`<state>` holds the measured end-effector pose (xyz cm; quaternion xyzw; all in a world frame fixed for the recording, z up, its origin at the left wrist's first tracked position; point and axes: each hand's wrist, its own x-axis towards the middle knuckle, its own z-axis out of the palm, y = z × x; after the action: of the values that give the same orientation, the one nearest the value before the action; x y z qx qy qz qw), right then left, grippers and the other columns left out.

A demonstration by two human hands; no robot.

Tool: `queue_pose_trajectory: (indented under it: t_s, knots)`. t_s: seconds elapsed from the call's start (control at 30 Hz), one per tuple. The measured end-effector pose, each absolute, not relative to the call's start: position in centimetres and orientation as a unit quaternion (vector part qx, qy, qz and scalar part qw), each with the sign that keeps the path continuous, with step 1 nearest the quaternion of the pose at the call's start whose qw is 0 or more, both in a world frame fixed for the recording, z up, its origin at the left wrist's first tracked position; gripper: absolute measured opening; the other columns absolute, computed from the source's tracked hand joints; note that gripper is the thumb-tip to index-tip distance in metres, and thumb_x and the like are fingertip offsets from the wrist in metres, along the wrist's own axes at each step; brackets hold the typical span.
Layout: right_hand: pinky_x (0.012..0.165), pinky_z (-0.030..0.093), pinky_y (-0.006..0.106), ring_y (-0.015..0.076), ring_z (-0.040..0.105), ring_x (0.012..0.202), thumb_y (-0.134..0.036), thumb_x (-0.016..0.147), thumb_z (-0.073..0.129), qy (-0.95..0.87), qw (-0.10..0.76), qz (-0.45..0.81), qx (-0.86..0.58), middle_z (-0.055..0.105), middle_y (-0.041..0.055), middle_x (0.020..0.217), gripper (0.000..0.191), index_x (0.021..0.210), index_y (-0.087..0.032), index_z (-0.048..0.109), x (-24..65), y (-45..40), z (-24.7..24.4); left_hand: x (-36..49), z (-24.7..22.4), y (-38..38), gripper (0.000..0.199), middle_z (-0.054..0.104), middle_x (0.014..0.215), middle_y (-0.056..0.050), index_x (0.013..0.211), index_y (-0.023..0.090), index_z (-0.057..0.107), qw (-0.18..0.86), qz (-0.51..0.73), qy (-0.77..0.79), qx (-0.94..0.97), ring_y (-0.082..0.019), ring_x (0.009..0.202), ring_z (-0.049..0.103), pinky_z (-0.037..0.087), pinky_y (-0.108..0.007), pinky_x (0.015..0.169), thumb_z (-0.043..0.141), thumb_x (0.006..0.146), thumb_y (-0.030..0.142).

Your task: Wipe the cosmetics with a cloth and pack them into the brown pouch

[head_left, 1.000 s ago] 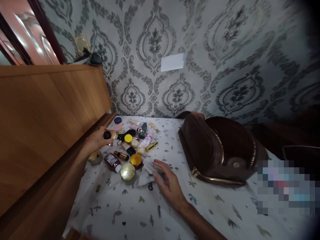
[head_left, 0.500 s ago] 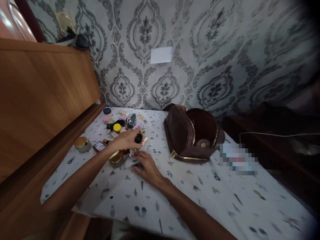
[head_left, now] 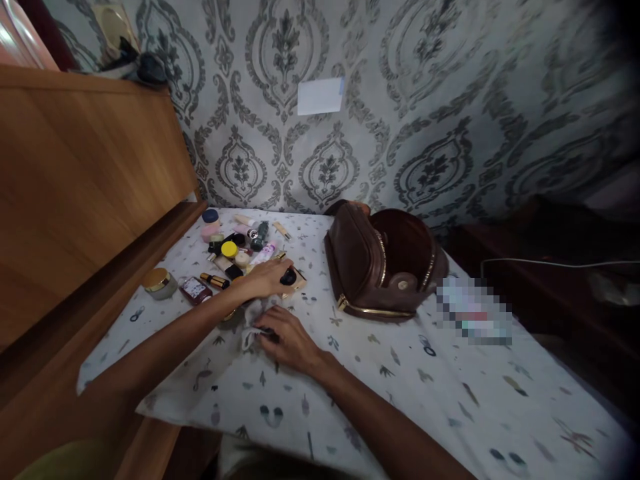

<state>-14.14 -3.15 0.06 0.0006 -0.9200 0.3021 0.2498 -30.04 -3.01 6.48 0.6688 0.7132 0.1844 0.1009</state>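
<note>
My left hand reaches over the cosmetics, its fingers at a round black item that lies by a flat gold-edged compact. Just nearer to me, my right hand is closed on a crumpled greyish cloth. A gold-lidded jar is mostly hidden under my left forearm. Left of my hands lie a dark red bottle, a black and gold tube and a yellow-lidded pot. Whether my left hand grips the black item is unclear.
An open brown bag with gold zips stands right of my hands on the patterned white cloth. A gold-lidded jar sits at the left. A wooden cabinet borders the left side; several small cosmetics lie towards the wall.
My left hand has shifted slightly right with the black item. My right hand has moved a little towards me and left, and more of the greyish cloth shows. The view has tilted slightly down.
</note>
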Motion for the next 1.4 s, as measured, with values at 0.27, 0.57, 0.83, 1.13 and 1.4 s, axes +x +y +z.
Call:
queue_pose_trajectory:
  t_s: [0.27, 0.57, 0.83, 1.13, 1.4]
  knots:
    - [0.075, 0.048, 0.029, 0.0183, 0.063, 0.077, -0.026, 0.089, 0.059, -0.892, 0.263, 0.332, -0.157, 0.071, 0.0044, 0.081, 0.011, 0.085, -0.02, 0.067, -14.2, -2.9, 0.2, -34.4, 9.7, -11.6, 0.046, 0.071, 0.108, -0.009, 0.112, 0.017, 0.064, 0.128, 0.252, 0.743, 0.607, -0.025, 0.1, 0.066, 0.051, -0.035, 0.089, 0.046, 0.092, 0.054]
    - [0.055, 0.044, 0.022, 0.0123, 0.058, 0.054, -0.035, 0.096, 0.045, -0.792, 0.267, 0.537, -0.115, 0.064, -0.0028, 0.065, 0.027, 0.111, -0.019, 0.061, -14.3, -3.9, 1.6, -28.9, 4.6, -18.8, 0.076, 0.047, 0.15, -0.016, 0.147, 0.024, 0.037, -0.036, 0.144, 0.702, 0.697, -0.034, 0.145, 0.032, 0.024, -0.061, 0.117, 0.062, 0.085, 0.059]
    - [0.081, 0.053, 0.033, 0.0198, 0.063, 0.094, -0.026, 0.083, 0.063, -0.829, 0.273, 0.479, -0.091, 0.067, 0.0068, 0.107, 0.035, 0.117, -0.02, 0.06, -18.0, -3.9, 2.3, -25.8, 1.7, -20.1, 0.023, 0.071, 0.109, -0.011, 0.108, 0.016, 0.06, -0.182, 0.07, 0.67, 0.716, -0.026, 0.116, 0.061, 0.03, -0.059, 0.115, 0.043, 0.095, 0.008]
    - [0.093, 0.049, 0.044, 0.0285, 0.051, 0.111, -0.024, 0.07, 0.08, -0.896, 0.227, 0.362, -0.126, 0.052, 0.0121, 0.118, 0.06, 0.124, -0.017, 0.055, -20.9, -6.7, 1.9, -28.0, 5.2, -24.1, 0.01, 0.064, 0.088, -0.003, 0.099, 0.023, 0.054, -0.077, 0.409, 0.755, 0.507, -0.019, 0.082, 0.061, 0.051, -0.031, 0.073, 0.046, 0.094, 0.023]
    - [0.092, 0.049, 0.045, 0.0294, 0.055, 0.106, -0.019, 0.068, 0.073, -0.848, 0.316, 0.397, -0.155, 0.059, 0.0115, 0.113, 0.05, 0.112, -0.018, 0.049, -20.5, -8.7, 0.7, -29.1, 5.6, -21.1, 0.021, 0.062, 0.111, -0.006, 0.103, 0.02, 0.058, 0.071, 0.571, 0.707, 0.412, -0.022, 0.103, 0.059, 0.047, -0.035, 0.091, 0.051, 0.094, 0.037]
